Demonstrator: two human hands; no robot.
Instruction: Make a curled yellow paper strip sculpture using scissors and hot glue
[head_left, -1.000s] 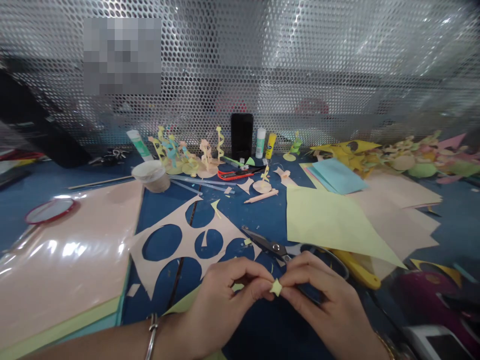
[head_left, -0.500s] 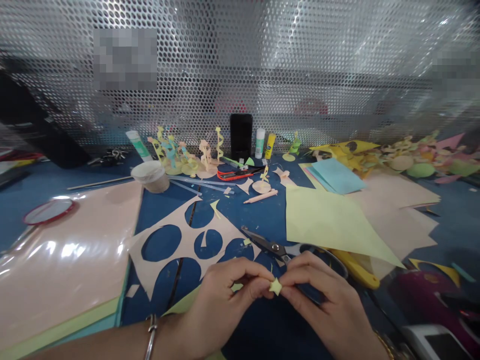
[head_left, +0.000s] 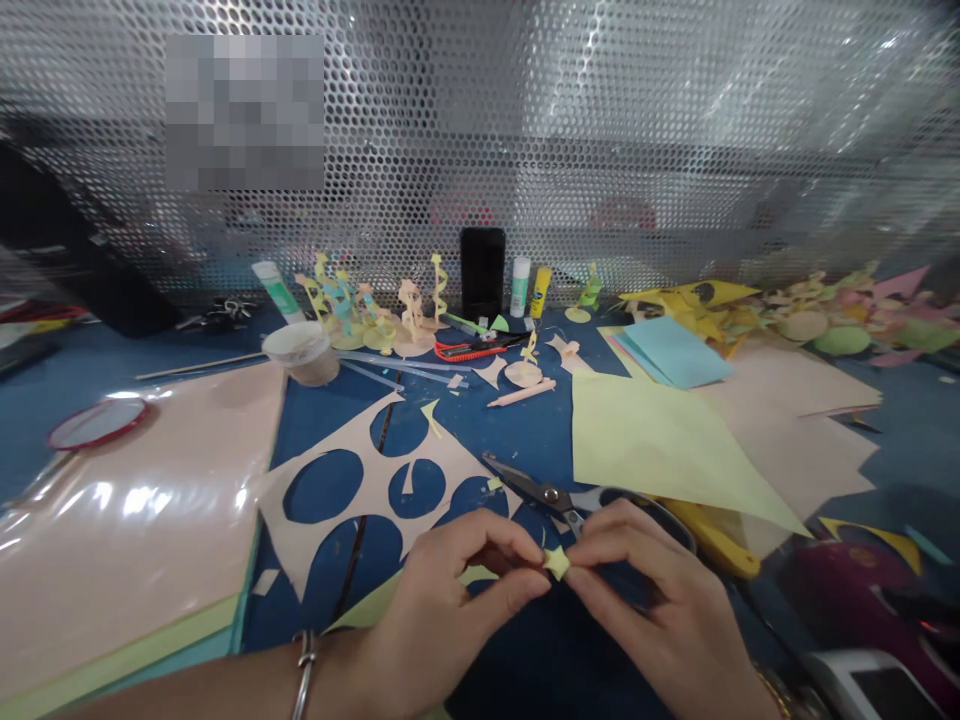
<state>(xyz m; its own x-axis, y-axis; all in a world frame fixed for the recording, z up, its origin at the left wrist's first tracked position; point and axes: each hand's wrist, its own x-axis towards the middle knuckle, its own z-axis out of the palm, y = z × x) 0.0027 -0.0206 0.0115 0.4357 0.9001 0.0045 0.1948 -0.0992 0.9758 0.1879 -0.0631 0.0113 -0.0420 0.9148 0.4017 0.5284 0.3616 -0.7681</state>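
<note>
A small pale yellow-green paper star [head_left: 556,563] is between my two hands, low in the middle of the view. My right hand [head_left: 652,600] pinches its right edge between thumb and index finger. My left hand [head_left: 465,600] touches its left side with the fingertips, thumb below and index finger above. Just beyond my hands lie open scissors [head_left: 551,495], partly hidden behind my right hand. To the left is a pink paper sheet with round holes [head_left: 375,480].
Small paper spiral figures [head_left: 345,305], a white tub [head_left: 301,352], a black phone [head_left: 482,268] and glue sticks [head_left: 540,292] stand at the back. Paper sheets [head_left: 660,440] and a yellow tool [head_left: 712,540] lie right. A plastic-covered pink sheet [head_left: 165,500] lies left.
The star has moved slightly up and right with my right hand. My left thumb has shifted a little away from my index finger, widening the gap between them.
</note>
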